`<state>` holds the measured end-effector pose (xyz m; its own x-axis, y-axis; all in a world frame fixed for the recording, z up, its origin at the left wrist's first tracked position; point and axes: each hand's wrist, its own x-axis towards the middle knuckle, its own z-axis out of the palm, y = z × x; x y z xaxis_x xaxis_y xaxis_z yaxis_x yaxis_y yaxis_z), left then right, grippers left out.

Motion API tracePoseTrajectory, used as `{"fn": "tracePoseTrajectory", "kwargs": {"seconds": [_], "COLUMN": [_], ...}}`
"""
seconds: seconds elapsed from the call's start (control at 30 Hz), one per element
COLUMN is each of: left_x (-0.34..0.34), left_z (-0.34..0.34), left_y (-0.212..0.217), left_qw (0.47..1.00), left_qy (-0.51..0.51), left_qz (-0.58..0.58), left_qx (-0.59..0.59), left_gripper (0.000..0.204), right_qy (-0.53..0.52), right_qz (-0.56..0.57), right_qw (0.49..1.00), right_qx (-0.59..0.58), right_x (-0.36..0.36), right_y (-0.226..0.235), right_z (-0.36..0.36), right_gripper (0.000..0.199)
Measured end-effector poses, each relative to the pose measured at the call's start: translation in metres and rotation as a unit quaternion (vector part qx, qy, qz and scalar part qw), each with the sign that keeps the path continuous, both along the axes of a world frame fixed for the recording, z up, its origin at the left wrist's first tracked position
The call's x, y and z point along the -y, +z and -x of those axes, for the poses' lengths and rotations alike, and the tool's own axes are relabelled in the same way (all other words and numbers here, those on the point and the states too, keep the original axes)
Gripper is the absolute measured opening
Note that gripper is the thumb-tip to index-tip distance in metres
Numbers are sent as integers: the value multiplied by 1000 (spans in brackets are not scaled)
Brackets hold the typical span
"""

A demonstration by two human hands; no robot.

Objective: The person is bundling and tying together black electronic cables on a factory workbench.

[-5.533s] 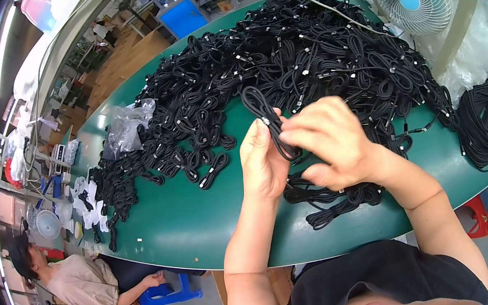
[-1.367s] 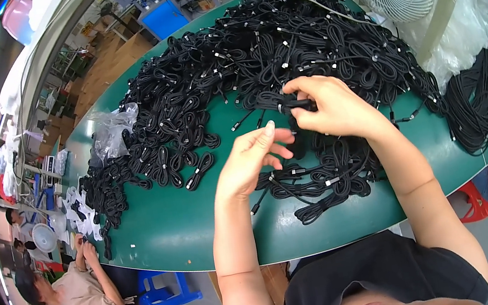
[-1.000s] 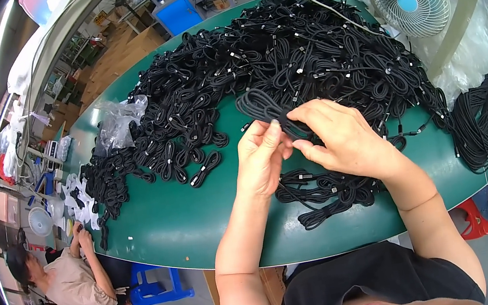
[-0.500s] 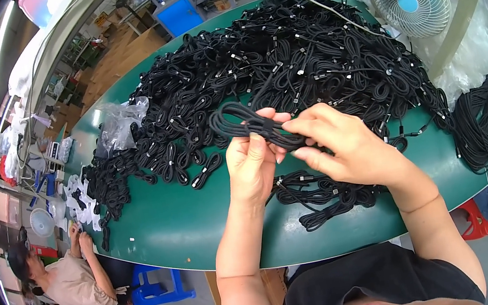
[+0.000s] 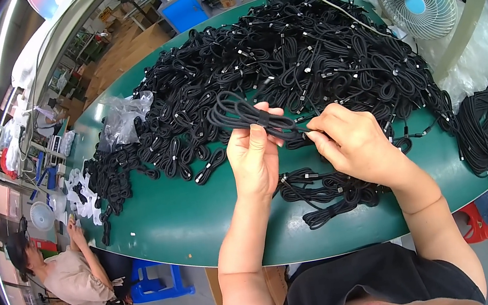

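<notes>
In the head view, the person's left hand (image 5: 254, 160), near the middle of the frame, grasps a coiled black cable (image 5: 235, 113), its thumb across the near side of the bundle and its fingers behind. The coil's loops fan out toward the upper left, above the green table (image 5: 173, 226). The right hand (image 5: 353, 145), just right of centre, has its thumb and forefinger closed on the lower-right end of the same coil, the other fingers curled in.

A broad pile of black cables (image 5: 278, 40) spreads across the table through the upper middle of the frame, with pale connector ends scattered over it. A smaller cluster of cables (image 5: 332, 193) lies below the right hand, and a single coil (image 5: 211, 166) lies just left of the left hand, at the pile's edge. At the right of the frame is a long hank of black cable (image 5: 485, 122); above it, toward the upper right, stands a round fan (image 5: 417, 0). A clear plastic bag (image 5: 125, 119) lies at the pile's left side. At the lower left sits a co-worker (image 5: 73, 273) in a beige top, beside a blue stool (image 5: 159, 282).
</notes>
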<state>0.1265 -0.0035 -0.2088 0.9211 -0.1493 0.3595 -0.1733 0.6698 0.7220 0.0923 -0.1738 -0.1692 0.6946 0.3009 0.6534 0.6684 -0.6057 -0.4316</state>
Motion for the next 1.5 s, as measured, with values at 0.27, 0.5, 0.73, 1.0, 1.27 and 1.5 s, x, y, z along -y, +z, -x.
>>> {"fn": "tracePoseTrajectory", "kwargs": {"seconds": [0.27, 0.5, 0.73, 1.0, 1.27, 1.5], "left_x": [10, 11, 16, 13, 18, 13], "left_z": [4, 2, 8, 11, 17, 17], "left_y": [-7, -11, -8, 0, 7, 8], "left_qw": [998, 997, 994, 971, 969, 965], "left_qy": [7, 47, 14, -167, -179, -211], "left_qz": [-58, -67, -106, -166, -147, -128], "left_qx": [-14, -12, -36, -50, -82, -85], "left_gripper": [33, 31, 31, 41, 42, 46], "right_qy": [8, -7, -15, -35, -50, -7], "right_qz": [-7, 19, 12, 11, -211, -217], "right_qw": [998, 998, 1000, 984, 976, 976], "right_qx": [68, 60, 23, 175, 4, -2], "right_x": [-13, -15, -11, 15, 12, 16], "right_y": [-11, -15, -2, 3, 2, 1], "right_z": [4, 4, 11, -19, -18, -25], "right_gripper": [13, 13, 17, 28, 7, 12]}}
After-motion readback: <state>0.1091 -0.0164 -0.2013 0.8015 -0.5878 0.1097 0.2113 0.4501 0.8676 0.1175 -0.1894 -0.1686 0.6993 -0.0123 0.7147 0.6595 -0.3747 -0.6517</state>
